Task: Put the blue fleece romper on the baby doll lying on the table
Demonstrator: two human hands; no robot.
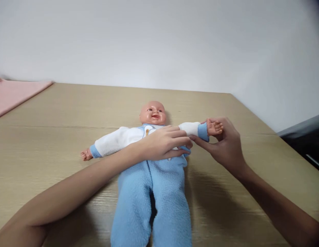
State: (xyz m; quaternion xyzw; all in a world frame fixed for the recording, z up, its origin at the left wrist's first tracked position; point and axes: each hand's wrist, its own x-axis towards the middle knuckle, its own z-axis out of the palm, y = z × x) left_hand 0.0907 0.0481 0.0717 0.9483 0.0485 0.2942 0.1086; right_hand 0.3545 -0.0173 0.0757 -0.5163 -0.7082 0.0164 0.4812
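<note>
A baby doll (154,115) in a fleece outfit with blue trousers (151,181) lies on its back, head away from me. My left hand (168,142) reaches across its chest. Its bent fingers close over the clothing at the doll's right-hand side in view, hiding that shoulder; the fingertips are partly hidden. My right hand (224,145) grips the doll's outstretched arm near the blue cuff (203,131), thumb below and fingers behind. The doll's small hand (215,127) sticks out past the cuff. The other white sleeve (110,141) lies spread to the left.
The doll rests on a light wooden table (59,113) with a seam running across it. A folded pink cloth (17,94) lies at the far left corner. Behind stands a white wall (149,44). Beyond the right edge is a dark object (305,137).
</note>
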